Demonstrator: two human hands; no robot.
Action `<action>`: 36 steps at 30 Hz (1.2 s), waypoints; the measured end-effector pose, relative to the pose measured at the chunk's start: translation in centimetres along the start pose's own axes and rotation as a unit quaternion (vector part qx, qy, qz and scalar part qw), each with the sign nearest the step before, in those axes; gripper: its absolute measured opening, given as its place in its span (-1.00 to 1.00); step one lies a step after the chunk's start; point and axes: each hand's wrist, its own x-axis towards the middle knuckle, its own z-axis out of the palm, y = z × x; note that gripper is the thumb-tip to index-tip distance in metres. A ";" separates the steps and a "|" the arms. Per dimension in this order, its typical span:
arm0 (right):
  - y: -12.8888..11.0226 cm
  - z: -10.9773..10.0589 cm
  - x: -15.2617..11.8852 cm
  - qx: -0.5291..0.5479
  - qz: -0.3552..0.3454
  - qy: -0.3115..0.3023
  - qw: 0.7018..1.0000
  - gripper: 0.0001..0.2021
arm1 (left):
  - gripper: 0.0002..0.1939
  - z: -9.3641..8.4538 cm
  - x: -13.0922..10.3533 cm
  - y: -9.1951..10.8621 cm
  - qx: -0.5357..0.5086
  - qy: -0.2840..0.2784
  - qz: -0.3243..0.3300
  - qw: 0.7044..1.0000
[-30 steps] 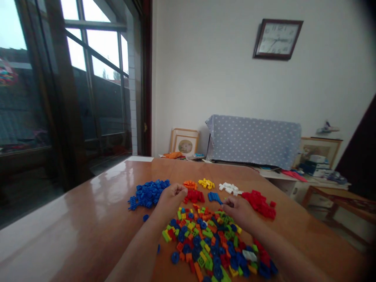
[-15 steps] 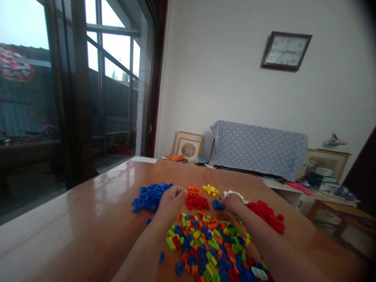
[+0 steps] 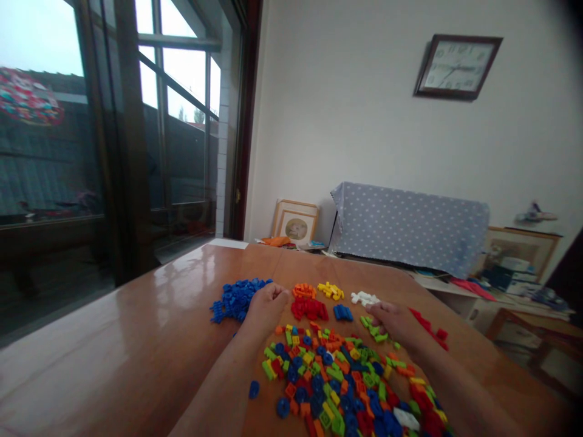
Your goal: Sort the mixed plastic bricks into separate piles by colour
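Observation:
My left hand (image 3: 268, 304) is closed, thumb and fingers together, beside the heap of blue toy bricks (image 3: 237, 298). Whatever its fingertips may hold is hidden. To its right lie small groups of orange bricks (image 3: 303, 291) and red bricks (image 3: 310, 309). My right hand (image 3: 395, 321) is closed too, its fingertips between the white pieces (image 3: 364, 298) and a few light green bricks (image 3: 373, 328). Anything in its fingers is too small to make out. Blue bricks (image 3: 343, 312) lie to the left of it. Below both hands spreads a mixed pile of coloured bricks (image 3: 334, 379).
Yellow bricks (image 3: 330, 291) lie behind the red ones. More red bricks (image 3: 428, 326) are partly hidden behind my right hand. A loose blue wheel-like piece (image 3: 254, 389) lies near my left forearm on the wooden table (image 3: 136, 340). A cloth-covered object (image 3: 410, 227) stands beyond.
My right hand has moved right, from the small blue group to the light green bricks, which now show more. My left hand stays near the blue heap. The view has shifted slightly.

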 end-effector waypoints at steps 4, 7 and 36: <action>1.3 -1.4 -2.6 0.053 -0.013 0.021 0.998 -0.59 | -0.81 -0.3 -0.1 -0.4 0.122 -0.017 0.011 0.992; 2.2 -1.5 -3.8 0.075 -0.018 0.059 0.995 -0.58 | -0.81 -0.5 -0.4 -0.9 0.222 -0.041 0.020 0.974; -3.9 2.9 -9.0 -0.158 -0.305 -0.042 0.938 -0.71 | -0.66 -3.4 0.7 0.7 -0.142 0.202 -0.160 0.956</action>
